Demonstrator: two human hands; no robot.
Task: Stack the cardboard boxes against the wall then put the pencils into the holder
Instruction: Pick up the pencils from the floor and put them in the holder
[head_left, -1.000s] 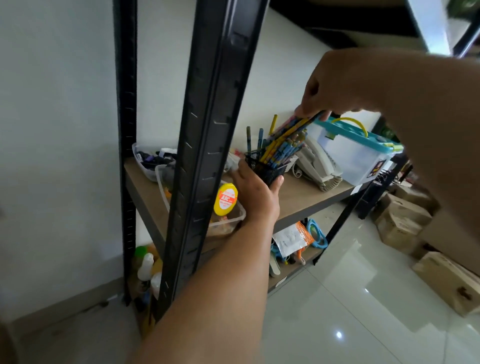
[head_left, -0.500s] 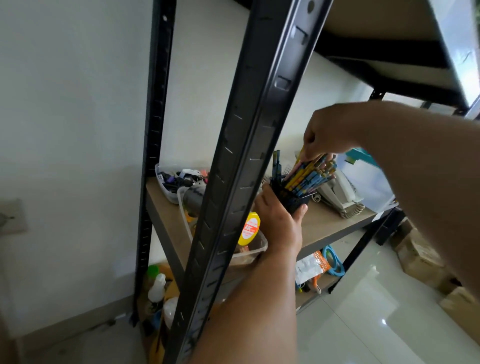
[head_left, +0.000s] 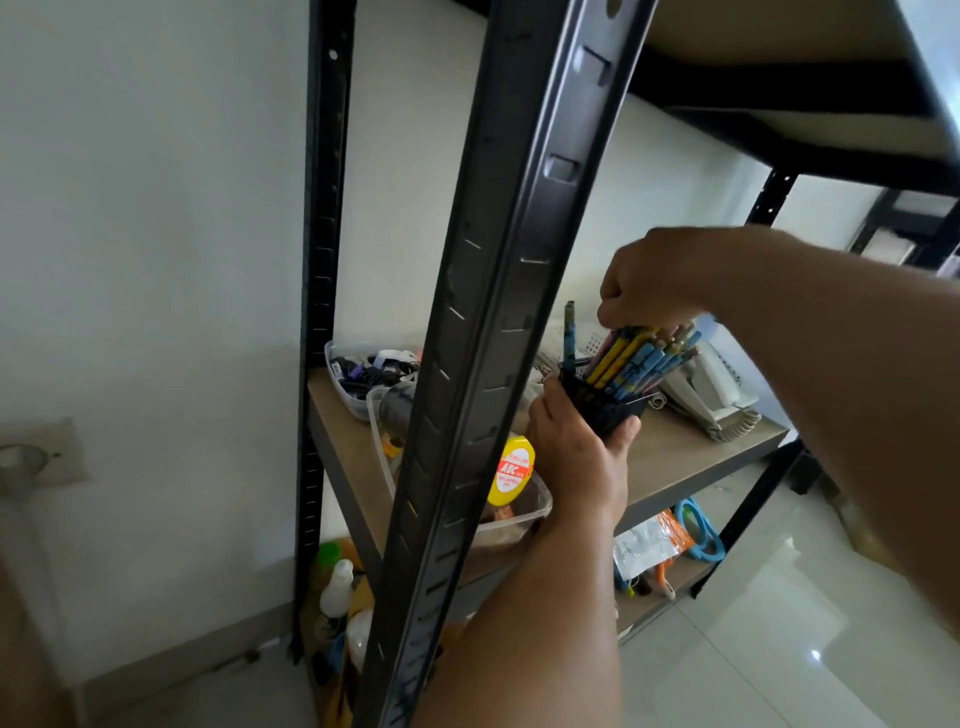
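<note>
A black mesh pencil holder (head_left: 605, 402) stands tilted on the wooden shelf (head_left: 675, 457), and my left hand (head_left: 576, 457) grips it from the near side. A bundle of yellow, blue and pink pencils (head_left: 641, 356) leans out of the holder to the right. My right hand (head_left: 649, 283) is just above the bundle, its fingers curled round the pencil tops. One blue pencil (head_left: 570, 332) stands alone at the holder's left. No cardboard box is in view.
A black steel upright (head_left: 498, 322) of the rack crosses the view right in front of my left arm. On the shelf are clear tubs of odds and ends (head_left: 363, 374), a yellow-capped bottle (head_left: 511, 470) and a white telephone (head_left: 711, 395). Bottles (head_left: 335, 587) stand on the floor level.
My right hand has come down with the pencil bundle, which now sits deeper in the holder. The view has swung left and up, so the boxes on the floor have left the frame.
</note>
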